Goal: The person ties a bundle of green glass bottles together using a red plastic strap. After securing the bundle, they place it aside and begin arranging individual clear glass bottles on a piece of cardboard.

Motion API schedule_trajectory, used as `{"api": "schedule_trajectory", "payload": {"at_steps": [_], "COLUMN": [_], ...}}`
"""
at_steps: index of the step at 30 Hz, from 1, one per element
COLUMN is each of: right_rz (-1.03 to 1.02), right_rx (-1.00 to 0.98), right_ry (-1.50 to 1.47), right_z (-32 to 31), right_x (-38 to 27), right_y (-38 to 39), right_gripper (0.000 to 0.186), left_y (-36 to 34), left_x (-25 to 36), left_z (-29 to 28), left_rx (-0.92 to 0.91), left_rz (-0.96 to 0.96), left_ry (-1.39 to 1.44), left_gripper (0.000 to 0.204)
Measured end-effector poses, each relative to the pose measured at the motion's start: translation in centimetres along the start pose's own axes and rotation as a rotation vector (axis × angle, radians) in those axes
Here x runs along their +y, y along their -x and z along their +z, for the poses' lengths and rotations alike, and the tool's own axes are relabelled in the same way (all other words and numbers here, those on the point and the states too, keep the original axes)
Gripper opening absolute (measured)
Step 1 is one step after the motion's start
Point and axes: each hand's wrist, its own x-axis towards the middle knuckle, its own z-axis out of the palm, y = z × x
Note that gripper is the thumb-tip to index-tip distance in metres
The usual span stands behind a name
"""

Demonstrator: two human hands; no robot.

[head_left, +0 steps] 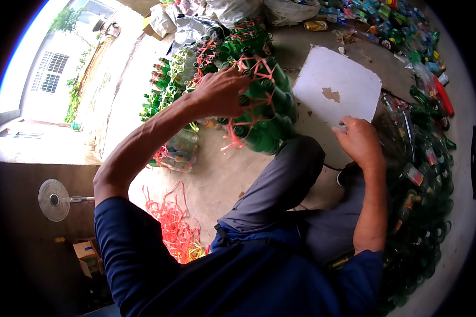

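Observation:
Just beyond my left knee stands a bundle of green bottles point(267, 119), laced round the necks with pinkish-red plastic strapping point(264, 68). My left hand point(225, 91) is closed over the near left side of its top, fingers bent down among the bottle necks and straps; the fingertips are hidden. My right hand point(358, 138) hovers over the near right part of a white board point(322, 79) on the floor. Its fingers are loosely curled, thumb apart from the forefinger, with nothing visible between them.
More strapped bottle bundles point(166, 87) stand behind and left. A tangle of loose red strapping point(172, 224) lies by my left side. Loose bottles are heaped along the right point(423, 206) and far right point(386, 21). White sacks point(291, 10) sit at the back; a fan point(54, 199) is far left.

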Motion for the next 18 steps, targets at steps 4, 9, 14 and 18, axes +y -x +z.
{"api": "schedule_trajectory", "payload": {"at_steps": [4, 9, 14, 18], "right_rz": [0.029, 0.039, 0.052, 0.034], "right_rx": [-0.016, -0.059, -0.122, -0.12], "right_ry": [0.005, 0.022, 0.055, 0.079], "right_z": [0.0, 0.6, 1.4, 2.4], "right_x": [0.1, 0.0, 0.2, 0.5], "right_y": [0.1, -0.3, -0.4, -0.3], "right_gripper": [0.034, 0.031, 0.032, 0.032], "left_y": [4.9, 9.9, 13.1, 16.8], "left_x": [-0.7, -3.4, -4.5, -7.4], "left_z": [0.2, 3.3, 8.4, 15.8], "left_rx": [-0.078, -0.077, -0.233, -0.273], "left_rz": [-0.105, -0.138, -0.232, -0.255], "left_ry": [0.029, 0.053, 0.041, 0.028], "left_gripper": [0.04, 0.042, 0.037, 0.043]}}
